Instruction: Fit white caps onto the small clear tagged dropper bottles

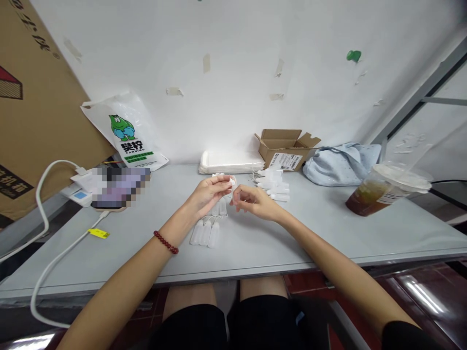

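My left hand (210,193), with a dark red bead bracelet on its wrist, pinches a small white plastic piece (232,183) between thumb and fingertips. Close against it, my right hand (255,201) has its fingers curled together at the lower end of that piece; what exactly they grip is too small to tell. Below my left hand lie several flat translucent white plastic pieces (205,234) with thin strings at their tops, in rows. Similar white pieces (275,185) are stacked beyond my right hand, strings toward the left. My left hand partly covers the upper row.
Behind the hands lie a stack of white trays (233,163) and an open cardboard box (284,153). To the right are a blue cloth pouch (341,164) and an iced drink cup (379,192). A phone (122,189) with a charging cable (67,250) and a plastic bag (127,133) occupy the left.
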{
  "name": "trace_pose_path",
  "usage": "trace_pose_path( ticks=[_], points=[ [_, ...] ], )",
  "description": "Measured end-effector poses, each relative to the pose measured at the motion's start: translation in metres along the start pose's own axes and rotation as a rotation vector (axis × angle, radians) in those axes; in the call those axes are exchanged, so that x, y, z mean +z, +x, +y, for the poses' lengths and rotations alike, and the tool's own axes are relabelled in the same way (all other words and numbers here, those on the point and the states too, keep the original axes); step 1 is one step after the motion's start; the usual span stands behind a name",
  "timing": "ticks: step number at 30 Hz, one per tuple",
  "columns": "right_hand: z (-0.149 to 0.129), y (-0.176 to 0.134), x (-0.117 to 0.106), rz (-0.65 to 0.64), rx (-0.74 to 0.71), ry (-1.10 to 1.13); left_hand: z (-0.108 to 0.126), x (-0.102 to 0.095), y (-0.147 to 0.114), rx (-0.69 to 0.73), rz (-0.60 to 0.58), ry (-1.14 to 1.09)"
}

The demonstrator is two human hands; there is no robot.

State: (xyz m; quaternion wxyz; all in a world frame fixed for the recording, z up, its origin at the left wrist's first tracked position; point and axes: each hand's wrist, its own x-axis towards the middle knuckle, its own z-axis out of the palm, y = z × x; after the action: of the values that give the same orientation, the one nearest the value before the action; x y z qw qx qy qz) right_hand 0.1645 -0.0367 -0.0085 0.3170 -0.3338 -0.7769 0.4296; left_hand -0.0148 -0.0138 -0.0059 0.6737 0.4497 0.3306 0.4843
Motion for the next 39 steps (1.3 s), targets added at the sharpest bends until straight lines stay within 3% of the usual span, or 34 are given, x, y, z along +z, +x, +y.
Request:
trace_pose_path(
  ticks=[7,12,16,20,26,35,39],
  points=[
    [0.000,0.002,-0.005,-0.035,-0.002,0.241,-0.001,0.000,0.000,0.015,0.019,0.059],
    [0.000,0.004,-0.002,-0.021,0.071,0.603,0.001,-0.001,0.000,0.076,-0.019,-0.028],
    [0.001,0.006,0.003,-0.034,0.129,0.792,0.006,0.001,-0.003,0.047,-0.054,-0.051],
    [0.003,0.007,0.004,-0.037,0.136,0.813,0.009,0.003,-0.005,0.047,-0.082,-0.025],
    [0.001,0.007,0.003,-0.031,0.132,0.825,0.006,0.000,-0.002,0.052,0.007,0.029],
    [0.000,0.005,0.000,-0.097,0.155,0.804,0.008,0.002,-0.004,0.113,-0.057,0.062],
    [-0.005,0.005,-0.001,-0.060,0.190,0.829,0.008,-0.002,-0.002,0.111,-0.042,0.032]
  ],
)
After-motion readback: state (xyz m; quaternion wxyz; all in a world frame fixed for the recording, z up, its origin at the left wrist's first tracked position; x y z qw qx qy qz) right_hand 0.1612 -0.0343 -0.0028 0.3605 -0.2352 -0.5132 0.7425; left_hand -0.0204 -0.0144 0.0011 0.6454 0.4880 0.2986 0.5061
